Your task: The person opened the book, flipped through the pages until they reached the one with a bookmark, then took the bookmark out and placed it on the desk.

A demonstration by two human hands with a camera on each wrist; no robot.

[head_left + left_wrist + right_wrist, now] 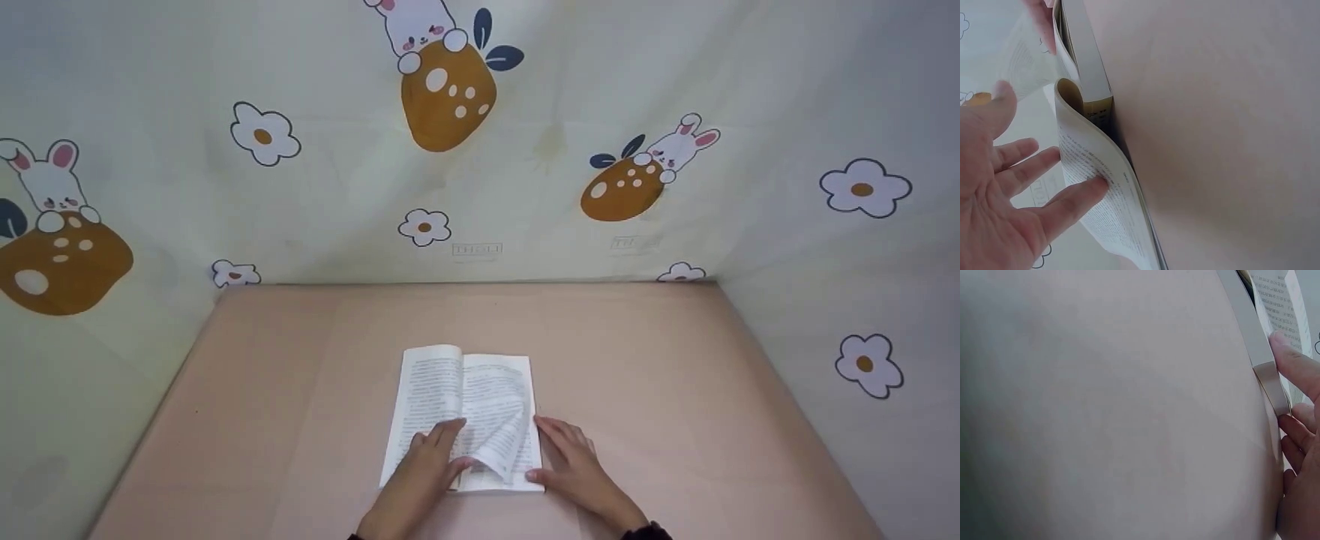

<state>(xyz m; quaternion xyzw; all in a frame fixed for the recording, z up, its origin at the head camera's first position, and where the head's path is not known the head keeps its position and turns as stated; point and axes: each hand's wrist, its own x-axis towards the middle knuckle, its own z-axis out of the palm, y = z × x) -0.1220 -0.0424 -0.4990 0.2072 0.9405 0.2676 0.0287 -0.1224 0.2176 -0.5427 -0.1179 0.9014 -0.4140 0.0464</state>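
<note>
A thick paperback book [431,382] lies open on the table, its pages covered in printed text. One loose page [501,442] on the right side lifts and curls at its lower corner; it looks blurred in the left wrist view. My left hand [424,469] lies over the lower left page with fingers spread, a fingertip touching the print [1089,180]. The left thumb is near the curled page; whether they touch is unclear. My right hand [577,465] holds the book's lower right edge, thumb on the page and fingers along the side [1303,433].
A pinkish-beige cloth covers the table [315,375], which spreads around the book. Behind and at both sides hangs a pale curtain [337,202] printed with rabbits, brown fruit shapes and flowers. Dark sleeve cuffs [646,532] show at the wrists.
</note>
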